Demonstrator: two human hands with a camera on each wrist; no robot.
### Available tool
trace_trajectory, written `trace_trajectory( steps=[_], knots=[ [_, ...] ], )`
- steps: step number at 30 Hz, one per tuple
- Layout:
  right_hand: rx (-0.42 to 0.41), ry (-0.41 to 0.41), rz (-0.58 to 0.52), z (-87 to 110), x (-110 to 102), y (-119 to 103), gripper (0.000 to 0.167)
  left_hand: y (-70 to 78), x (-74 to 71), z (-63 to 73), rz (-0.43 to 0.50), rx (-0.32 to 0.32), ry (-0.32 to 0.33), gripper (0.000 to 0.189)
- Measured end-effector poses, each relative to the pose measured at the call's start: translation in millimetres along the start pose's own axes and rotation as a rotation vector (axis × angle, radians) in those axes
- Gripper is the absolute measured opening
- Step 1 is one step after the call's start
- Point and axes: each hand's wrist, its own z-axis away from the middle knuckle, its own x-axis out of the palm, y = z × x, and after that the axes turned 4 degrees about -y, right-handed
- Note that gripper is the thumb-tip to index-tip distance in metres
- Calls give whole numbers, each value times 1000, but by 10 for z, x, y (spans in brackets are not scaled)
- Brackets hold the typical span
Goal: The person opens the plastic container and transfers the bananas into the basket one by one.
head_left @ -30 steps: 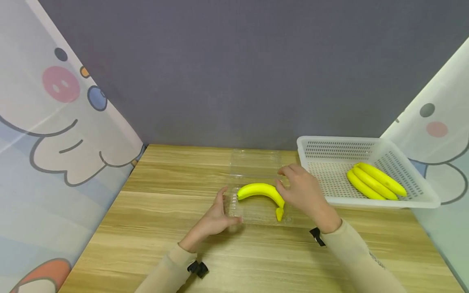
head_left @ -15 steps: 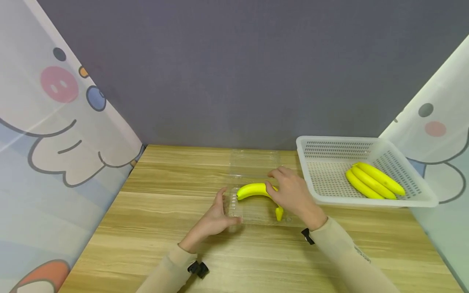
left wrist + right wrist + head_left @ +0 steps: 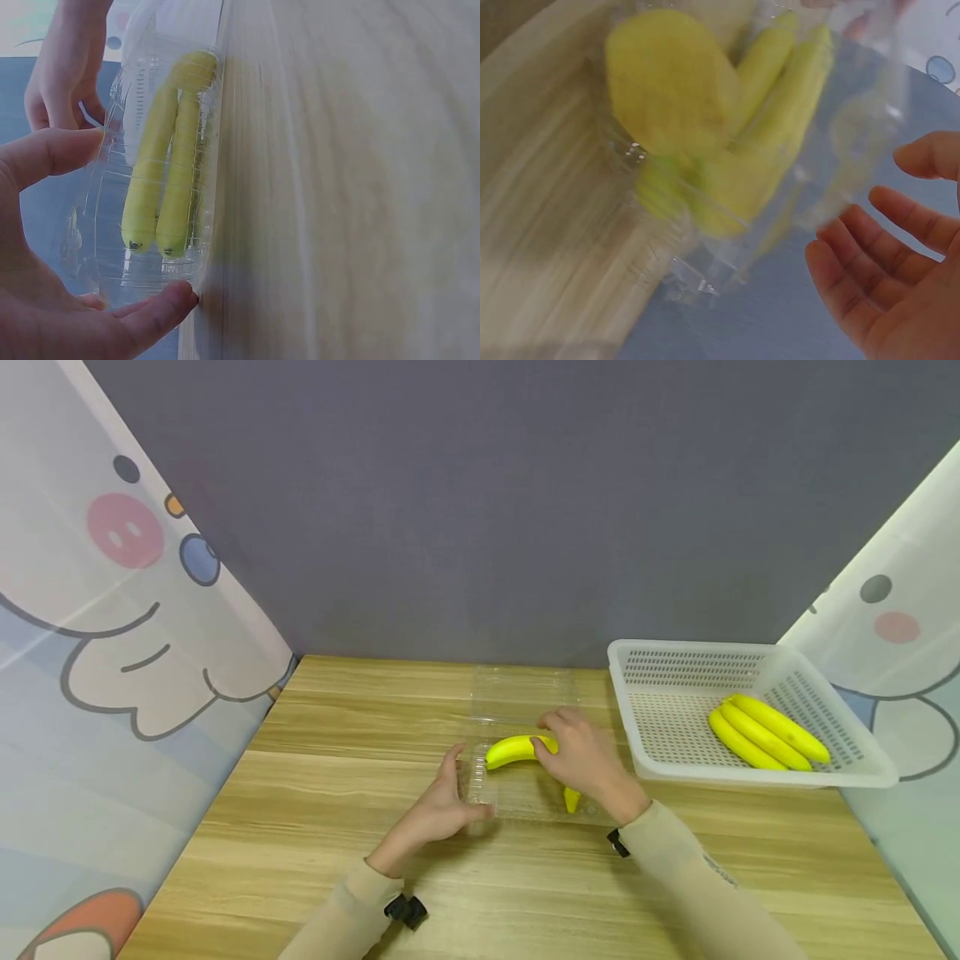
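A clear plastic clamshell box [image 3: 521, 797] lies with its lid [image 3: 521, 693] folded back. A yellow banana [image 3: 513, 750] curves across the base; the right hand partly hides it. Through the box wall in the left wrist view, two banana lengths [image 3: 150, 176] show side by side, dark tips towards that hand. My left hand [image 3: 442, 810] grips the box's left end, thumb at the front corner, fingers along the back side. My right hand [image 3: 585, 760] hovers over the banana's bend. Its fingers [image 3: 907, 217] are loosely curved and spread, apart from the fruit in the right wrist view.
To the right stands a white perforated basket [image 3: 757, 770] holding a bunch of three bananas [image 3: 765, 732]. A grey panel [image 3: 480, 510] rises behind the wooden table [image 3: 337, 735]. Cartoon-printed sheets [image 3: 112, 652] flank both sides.
My right hand has moved left and slightly down from the banana's right side to over its bend, covering more of it. The left hand, box and basket have stayed put.
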Motion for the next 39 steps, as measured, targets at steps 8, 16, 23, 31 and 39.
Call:
trace_trajectory(
  steps=[8,16,23,31,39],
  knots=[
    [16,-42,8,-23,135,37,31,2,2,-7,2,5,-1,117],
    [65,-114,29,-45,200,47,35,3,-5,-10,-9,3,-2,118],
    [91,-176,29,-53,225,34,42,3,-12,-2,-10,15,-14,117],
    [106,-222,24,-79,275,35,46,1,-17,1,-12,16,-16,117],
    [107,-246,25,-110,325,10,48,2,-19,-5,-11,19,-17,116]
  ],
)
